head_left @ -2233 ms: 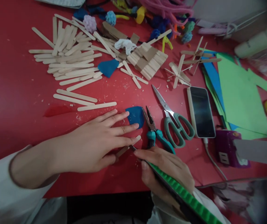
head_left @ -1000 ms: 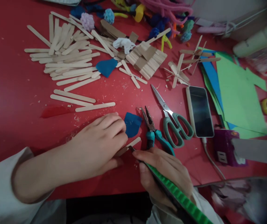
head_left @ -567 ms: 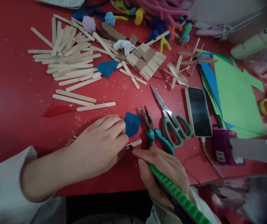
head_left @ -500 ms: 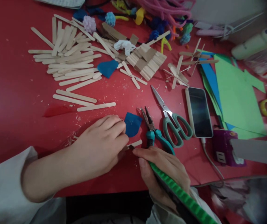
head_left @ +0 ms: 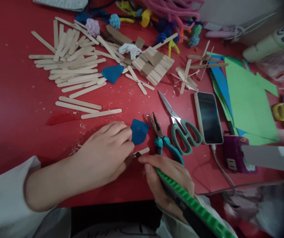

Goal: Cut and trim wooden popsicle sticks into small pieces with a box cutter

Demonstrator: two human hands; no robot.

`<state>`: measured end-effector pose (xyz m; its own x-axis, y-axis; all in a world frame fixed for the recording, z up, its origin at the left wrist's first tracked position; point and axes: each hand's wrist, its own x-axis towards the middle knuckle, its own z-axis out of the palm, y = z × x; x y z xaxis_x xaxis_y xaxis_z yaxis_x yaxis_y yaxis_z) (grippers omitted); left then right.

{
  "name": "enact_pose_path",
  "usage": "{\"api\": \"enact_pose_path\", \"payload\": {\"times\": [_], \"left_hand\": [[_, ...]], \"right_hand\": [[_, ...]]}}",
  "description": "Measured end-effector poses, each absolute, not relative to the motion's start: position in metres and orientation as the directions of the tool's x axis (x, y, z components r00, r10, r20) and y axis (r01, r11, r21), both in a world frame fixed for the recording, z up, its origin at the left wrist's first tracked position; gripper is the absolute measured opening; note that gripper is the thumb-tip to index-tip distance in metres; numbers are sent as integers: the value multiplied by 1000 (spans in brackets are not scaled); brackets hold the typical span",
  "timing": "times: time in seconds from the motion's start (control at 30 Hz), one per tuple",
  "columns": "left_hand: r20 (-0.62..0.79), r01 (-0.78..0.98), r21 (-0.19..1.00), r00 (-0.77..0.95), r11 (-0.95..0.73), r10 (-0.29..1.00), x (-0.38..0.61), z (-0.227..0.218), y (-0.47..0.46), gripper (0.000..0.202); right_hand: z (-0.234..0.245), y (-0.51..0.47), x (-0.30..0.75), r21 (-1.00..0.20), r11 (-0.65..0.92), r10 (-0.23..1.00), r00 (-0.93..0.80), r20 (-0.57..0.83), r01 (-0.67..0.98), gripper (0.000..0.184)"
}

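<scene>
While the red table (head_left: 13, 109) spreads under everything, we find the widest things on it well away from our hands: sheets of green paper (head_left: 248, 99) at the far right and a loose pile of sticks (head_left: 74, 66) at the far left. Nearer to us, our left hand (head_left: 104, 152) lies curled, knuckles up, its grip closed down over a craft stick (head_left: 143, 151) and pinning it flat to the table. Most of the stick is hidden under the fingers, so we cannot tell how the thumb sits. Our right hand (head_left: 169, 178) comes in from the lower right, its grip wrapped fully round a green cutter (head_left: 198, 209) whose ridged handle runs back toward our body. Beyond it lie the phone (head_left: 208, 117), the scissors (head_left: 173, 116) and the pliers (head_left: 158, 131), none touched, and a blue scrap (head_left: 139, 131) sits just beside the left fingertips. The craft stick lies between the two hands, its long axis running left to right and rising a little rightward, with only its short right end showing. The left hand is the one on it. The right reaches it only through the blade tip (head_left: 137, 154), which meets the stick just right of the left fingers.
</scene>
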<state>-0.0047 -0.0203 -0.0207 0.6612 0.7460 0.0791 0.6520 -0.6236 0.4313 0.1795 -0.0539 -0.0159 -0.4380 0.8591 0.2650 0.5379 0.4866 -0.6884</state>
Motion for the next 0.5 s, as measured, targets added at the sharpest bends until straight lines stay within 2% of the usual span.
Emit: {"api": "enact_pose_path", "payload": {"times": [0.23,0.37,0.5], "left_hand": [[73,651,441,660,-618,748,-5,-21,-22,8],[74,650,437,663,-622,745,-6,-21,-22,7],[83,650,412,670,-638,737,-6,-21,-23,7]], "right_hand": [[-17,-55,188,-651,520,854,-348,386,553,16],[-16,-60,190,-694,440,897,-258,358,569,22],[-15,-67,184,-681,400,911,-181,371,614,17]]}}
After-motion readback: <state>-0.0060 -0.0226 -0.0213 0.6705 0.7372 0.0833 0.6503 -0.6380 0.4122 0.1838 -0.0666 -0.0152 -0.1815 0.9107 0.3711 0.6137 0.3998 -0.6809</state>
